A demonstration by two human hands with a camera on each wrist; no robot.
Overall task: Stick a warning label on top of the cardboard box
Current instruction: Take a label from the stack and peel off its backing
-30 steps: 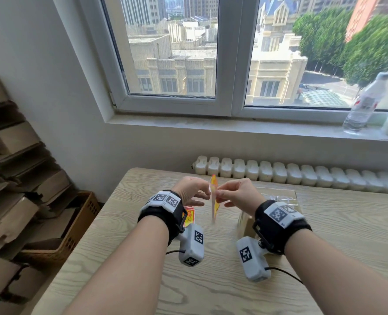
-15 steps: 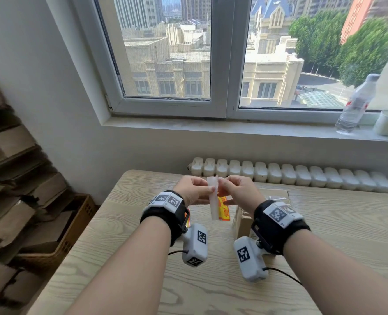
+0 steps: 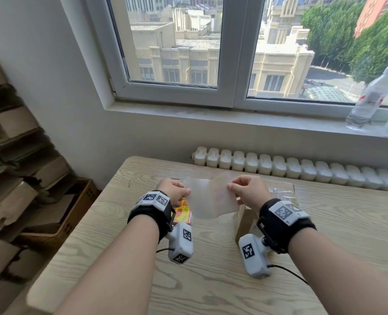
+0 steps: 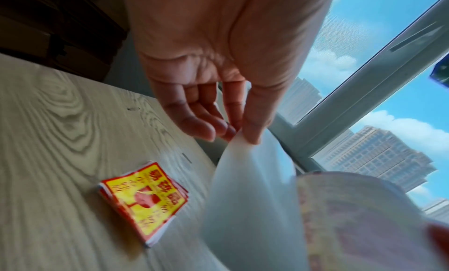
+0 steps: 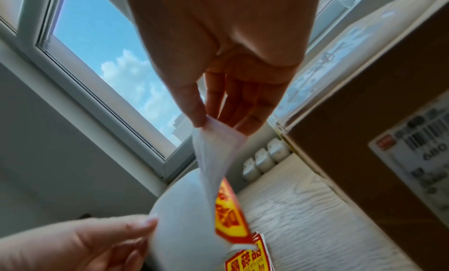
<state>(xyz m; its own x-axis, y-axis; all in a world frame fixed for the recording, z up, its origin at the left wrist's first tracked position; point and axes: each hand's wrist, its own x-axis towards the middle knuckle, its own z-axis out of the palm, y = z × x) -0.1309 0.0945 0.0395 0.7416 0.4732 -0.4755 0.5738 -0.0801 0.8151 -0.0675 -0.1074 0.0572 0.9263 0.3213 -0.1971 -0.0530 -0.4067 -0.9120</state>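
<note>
Label (image 3: pixel 222 196) (blurred) held crosswise, upright.

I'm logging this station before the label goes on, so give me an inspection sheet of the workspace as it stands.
Surface: pale wood-grain table.
Job's things: yellow-and-red warning label half peeled from its white backing sheet; brown cardboard box on the table, no such label seen on it.
Clutter: stack of spare yellow-and-red labels lying flat.
Grippers: left hand pinches the backing; right hand pinches the label.
Cables: black wrist-camera cable over the table.
Surroundings: clear plastic bottle on the windowsill; flattened brown cartons stacked at left.
</note>
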